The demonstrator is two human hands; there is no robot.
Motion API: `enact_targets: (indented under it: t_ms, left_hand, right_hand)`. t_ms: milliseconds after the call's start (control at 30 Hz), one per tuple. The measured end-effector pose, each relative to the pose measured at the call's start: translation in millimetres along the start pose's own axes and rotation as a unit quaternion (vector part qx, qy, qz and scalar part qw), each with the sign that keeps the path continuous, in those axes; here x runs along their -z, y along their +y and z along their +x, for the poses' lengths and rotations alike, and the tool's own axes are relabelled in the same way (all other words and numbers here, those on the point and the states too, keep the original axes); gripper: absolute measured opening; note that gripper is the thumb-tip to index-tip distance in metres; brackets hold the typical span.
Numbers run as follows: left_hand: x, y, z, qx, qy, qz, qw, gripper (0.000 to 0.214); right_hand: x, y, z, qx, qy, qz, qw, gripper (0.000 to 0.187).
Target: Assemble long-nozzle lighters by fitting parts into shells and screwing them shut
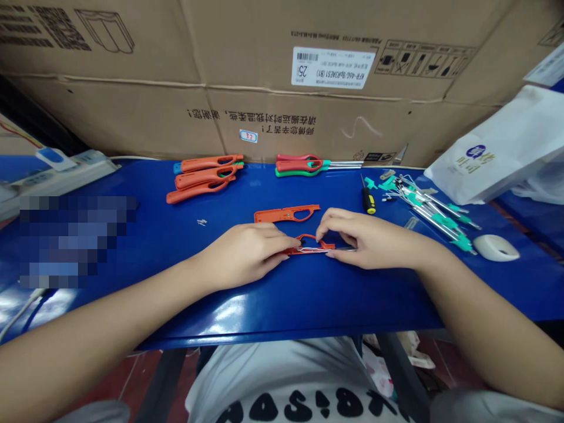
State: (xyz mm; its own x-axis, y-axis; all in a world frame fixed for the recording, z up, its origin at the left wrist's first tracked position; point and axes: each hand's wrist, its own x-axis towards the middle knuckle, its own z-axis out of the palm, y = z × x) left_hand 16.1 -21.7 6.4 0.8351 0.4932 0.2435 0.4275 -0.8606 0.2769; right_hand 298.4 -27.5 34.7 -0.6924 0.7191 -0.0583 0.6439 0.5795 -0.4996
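Note:
My left hand (247, 252) and my right hand (368, 238) meet at the middle of the blue table (282, 299). Both pinch an orange plastic handle shell (311, 244) that lies flat between them, with a thin metal rod along its lower edge. My left fingers close on its left end, my right fingers press on its right end. A second orange handle shell (286, 214) lies just behind it, untouched.
Three orange handle shells (205, 176) are stacked at the back left. A red and green assembled tool (304, 165) lies at the back centre. A small screwdriver (368, 200), several teal-tipped metal rods (434, 214), a white oval object (496, 248) and a white bag (497, 153) are to the right. Cardboard boxes (264, 70) wall the back.

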Motion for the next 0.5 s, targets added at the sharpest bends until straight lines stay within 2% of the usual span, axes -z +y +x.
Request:
enact_targets:
  t_ms: [133, 200, 267, 500]
  left_hand:
    - [1.0, -1, 0, 0.002, -0.003, -0.008, 1.000, 0.027]
    - [1.4, -2, 0, 0.001, 0.000, -0.011, 1.000, 0.026]
    - [1.8, -2, 0, 0.002, 0.003, -0.015, 1.000, 0.026]
    - [3.7, -6, 0, 0.012, 0.000, -0.023, 1.000, 0.026]
  right_hand:
    - [12, 3, -5, -0.054, -0.032, -0.034, 0.997, 0.022]
    - [15, 6, -5, -0.068, -0.046, -0.045, 0.996, 0.013]
    - [15, 8, -5, -0.057, -0.041, -0.050, 0.996, 0.009]
    - [9, 10, 2, 0.003, -0.013, -0.066, 0.998, 0.017]
